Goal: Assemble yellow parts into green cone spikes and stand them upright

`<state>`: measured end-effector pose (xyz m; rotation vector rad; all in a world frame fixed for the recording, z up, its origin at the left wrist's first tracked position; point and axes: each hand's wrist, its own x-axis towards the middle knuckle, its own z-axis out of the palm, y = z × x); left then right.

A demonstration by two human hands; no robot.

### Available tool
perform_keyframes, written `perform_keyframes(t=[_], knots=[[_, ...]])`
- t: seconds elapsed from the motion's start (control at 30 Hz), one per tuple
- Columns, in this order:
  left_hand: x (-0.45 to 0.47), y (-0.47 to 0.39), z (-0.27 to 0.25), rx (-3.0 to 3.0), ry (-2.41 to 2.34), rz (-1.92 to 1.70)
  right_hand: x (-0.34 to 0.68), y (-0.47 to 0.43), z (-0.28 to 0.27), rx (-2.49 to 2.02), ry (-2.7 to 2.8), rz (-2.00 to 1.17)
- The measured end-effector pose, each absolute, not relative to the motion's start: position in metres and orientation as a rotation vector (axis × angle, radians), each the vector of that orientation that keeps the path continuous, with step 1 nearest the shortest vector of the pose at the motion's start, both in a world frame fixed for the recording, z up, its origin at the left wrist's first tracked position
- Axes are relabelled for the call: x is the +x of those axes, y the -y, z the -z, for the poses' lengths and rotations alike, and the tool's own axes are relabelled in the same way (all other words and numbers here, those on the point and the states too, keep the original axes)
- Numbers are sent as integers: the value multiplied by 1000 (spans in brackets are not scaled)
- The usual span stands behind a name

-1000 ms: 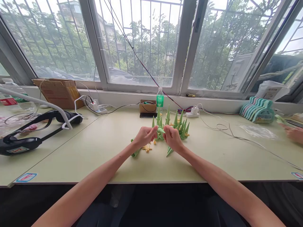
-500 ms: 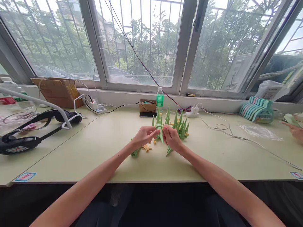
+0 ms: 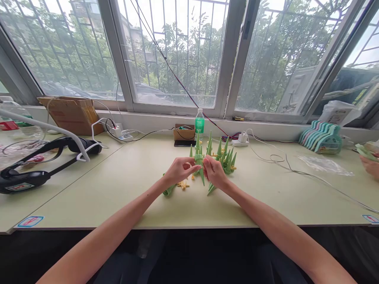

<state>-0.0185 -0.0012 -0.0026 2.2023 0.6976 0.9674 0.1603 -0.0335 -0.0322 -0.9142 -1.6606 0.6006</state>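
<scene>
Between my hands is a green plastic spike (image 3: 202, 178), its wide collar up and its tip slanting down. My left hand (image 3: 179, 170) holds it from the left between thumb and fingers. Just right of the spike my right hand (image 3: 215, 171) is closed in a pinch; something small may be at its fingertips, but I cannot make it out. Several green spikes (image 3: 227, 159) with yellow fittings stand upright behind and to the right. Beside my left wrist lie a yellow fitting (image 3: 183, 185) and a hollow green piece (image 3: 168, 191). Another green spike (image 3: 211, 189) lies below my right hand.
Behind the spikes are a green-labelled bottle (image 3: 199, 121), a small open box (image 3: 184, 132) and a black phone (image 3: 184, 143). Black headgear (image 3: 32, 173) lies at left. Cables (image 3: 290, 167), a plastic bag (image 3: 325, 165) and hangers (image 3: 321, 137) are at right. Another person's hand (image 3: 370, 165) holds something green.
The spike's tip has dropped slightly between my hands, and my left fingers have loosened a little. At the right edge, the other person's hand has shifted.
</scene>
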Motion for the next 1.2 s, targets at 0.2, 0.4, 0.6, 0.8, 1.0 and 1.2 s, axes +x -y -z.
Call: perform_keyframes(t=[0.2, 0.4, 0.6, 0.8, 1.0, 1.2], knots=[[-18, 1, 2, 2241, -722, -1003, 160, 34, 31, -918, 1676, -593], [-17, 2, 1, 2264, -719, -1046, 161, 35, 29, -921, 1689, -567], [-17, 1, 1, 2303, -712, -1083, 162, 33, 29, -911, 1691, -541], [-16, 2, 1, 2318, -748, -1111, 161, 33, 31, -880, 1673, -571], [-16, 2, 2, 2272, -736, -1117, 161, 34, 29, -882, 1666, -574], [-14, 1, 4, 2312, -738, -1155, 161, 36, 27, -930, 1672, -577]])
